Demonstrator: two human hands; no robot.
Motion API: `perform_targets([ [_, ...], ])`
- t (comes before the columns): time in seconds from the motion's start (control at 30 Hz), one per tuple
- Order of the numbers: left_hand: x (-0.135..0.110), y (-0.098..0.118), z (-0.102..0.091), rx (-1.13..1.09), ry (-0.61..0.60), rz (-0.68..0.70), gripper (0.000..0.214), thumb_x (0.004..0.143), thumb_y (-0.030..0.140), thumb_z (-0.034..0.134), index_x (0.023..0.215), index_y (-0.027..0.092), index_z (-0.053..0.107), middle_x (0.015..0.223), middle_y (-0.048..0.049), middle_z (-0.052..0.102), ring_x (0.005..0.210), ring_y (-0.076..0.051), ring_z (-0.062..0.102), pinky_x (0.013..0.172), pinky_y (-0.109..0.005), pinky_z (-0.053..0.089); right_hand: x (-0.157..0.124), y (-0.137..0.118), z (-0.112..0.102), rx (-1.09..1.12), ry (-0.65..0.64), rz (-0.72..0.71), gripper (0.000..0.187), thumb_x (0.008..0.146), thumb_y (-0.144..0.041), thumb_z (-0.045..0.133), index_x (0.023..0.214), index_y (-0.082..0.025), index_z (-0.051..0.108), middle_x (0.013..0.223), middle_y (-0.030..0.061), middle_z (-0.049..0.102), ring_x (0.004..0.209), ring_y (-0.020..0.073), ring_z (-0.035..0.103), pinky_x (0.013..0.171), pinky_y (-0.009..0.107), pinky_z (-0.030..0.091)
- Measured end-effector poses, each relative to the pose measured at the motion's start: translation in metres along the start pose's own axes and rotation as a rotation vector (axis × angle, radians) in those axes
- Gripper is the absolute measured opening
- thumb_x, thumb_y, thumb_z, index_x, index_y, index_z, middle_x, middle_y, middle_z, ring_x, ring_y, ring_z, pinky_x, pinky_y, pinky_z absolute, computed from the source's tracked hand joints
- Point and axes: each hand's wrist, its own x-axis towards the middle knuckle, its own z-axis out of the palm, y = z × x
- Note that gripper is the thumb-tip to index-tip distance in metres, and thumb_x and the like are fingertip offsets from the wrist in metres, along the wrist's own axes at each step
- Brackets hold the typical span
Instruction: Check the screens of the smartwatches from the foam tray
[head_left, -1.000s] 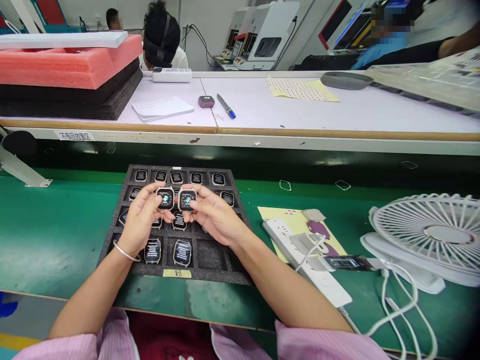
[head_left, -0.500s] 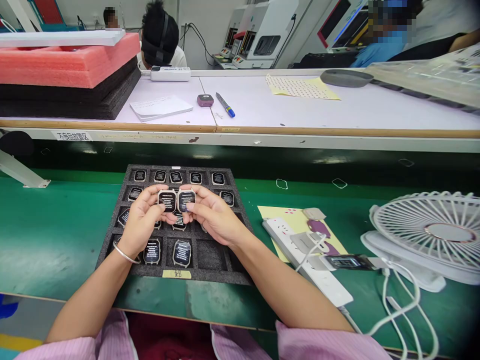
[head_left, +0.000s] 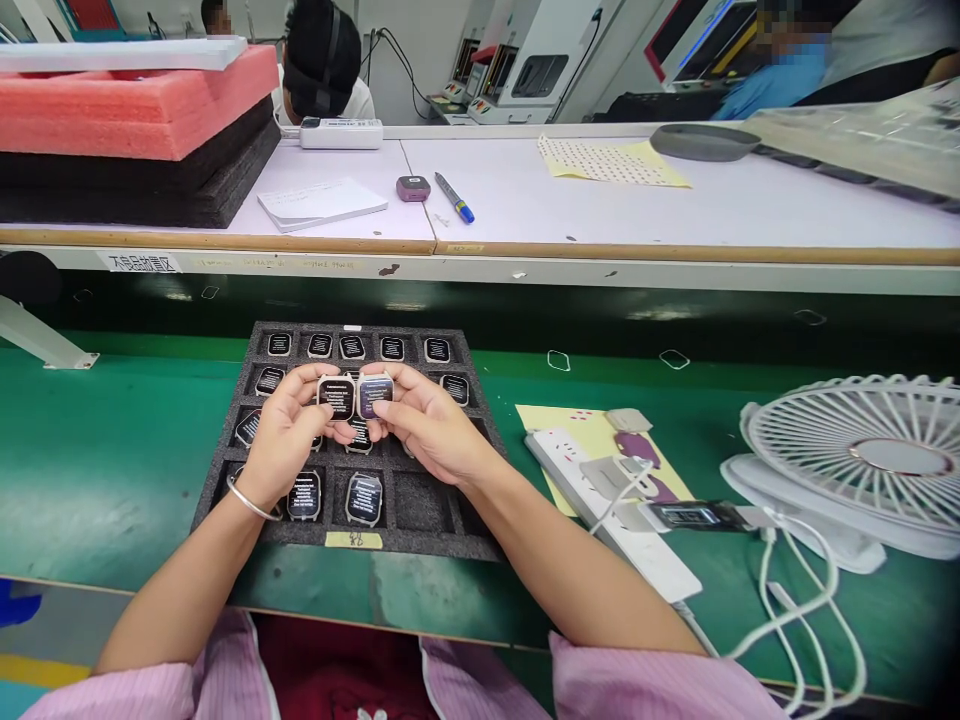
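My left hand [head_left: 289, 430] grips a smartwatch body [head_left: 337, 397] between thumb and fingers; white text shows on its dark square screen. Close beside it, a second smartwatch body [head_left: 373, 395] with similar text is pinched in my right hand [head_left: 431, 425]. Both are strapless and held side by side, screens facing me. Beneath my hands lies a dark grey foam tray [head_left: 352, 545] with square pockets. Several more smartwatch bodies sit in it, such as one in the front row [head_left: 364, 499]. At least one front pocket [head_left: 422, 503] holds nothing. My hands hide some middle pockets.
Right of the tray are a white power strip [head_left: 660, 570] with plugs, a yellow sheet [head_left: 536, 420], cables and a white fan [head_left: 862, 465]. On the raised shelf lie a notepad [head_left: 322, 203], a pen [head_left: 454, 198] and stacked foam [head_left: 135, 115]. People sit beyond.
My head view has tilted slightly, shifting the scene up a little. Both hands keep the same hold on the two smartwatch bodies; the right one's screen angle differs slightly.
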Motion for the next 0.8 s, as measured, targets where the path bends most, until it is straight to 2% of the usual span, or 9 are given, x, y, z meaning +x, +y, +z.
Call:
perform_targets([
  [0.13,0.0004,0.0001,0.0,0.011,0.002,0.003,0.038,0.072,0.022,0.066,0.108,0.017,0.054,0.097,-0.0019,0.07,0.057,-0.011,0.07,0.059,-0.028,0.061,-0.0005,-0.0009,0.0007,-0.009,-0.013,-0.014,0.038,0.075,-0.016,0.071,0.111,-0.022,0.06,0.084,-0.0033,0.064,0.06,0.0096,0.06,0.061,0.028,0.047],
  [0.4,0.0015,-0.0019,0.0009,0.03,0.018,0.015,0.036,0.073,0.022,0.068,0.105,0.017,0.054,0.094,-0.001,0.07,0.052,-0.009,0.067,0.056,-0.025,0.06,-0.0014,-0.0027,0.0026,-0.011,-0.029,-0.026,0.037,0.075,-0.015,0.069,0.11,-0.022,0.06,0.087,-0.002,0.063,0.061,0.01,0.059,0.062,0.029,0.05],
  [0.67,0.0002,-0.0007,0.0002,-0.006,-0.012,0.023,0.04,0.07,0.016,0.065,0.108,0.017,0.055,0.095,-0.0006,0.068,0.058,-0.01,0.069,0.061,-0.027,0.061,-0.0011,-0.0017,0.0014,-0.016,-0.024,-0.018,0.044,0.073,-0.012,0.071,0.113,-0.023,0.059,0.09,-0.0014,0.063,0.064,0.0105,0.059,0.063,0.029,0.051],
  [0.8,0.0018,-0.0039,-0.0002,0.011,-0.031,0.056,0.044,0.069,0.013,0.068,0.11,0.018,0.054,0.1,-0.0017,0.068,0.06,-0.01,0.07,0.064,-0.028,0.063,0.0003,0.0004,0.0007,-0.004,-0.002,-0.027,0.045,0.071,-0.011,0.074,0.112,-0.024,0.059,0.091,-0.002,0.062,0.063,0.0094,0.059,0.062,0.027,0.052],
])
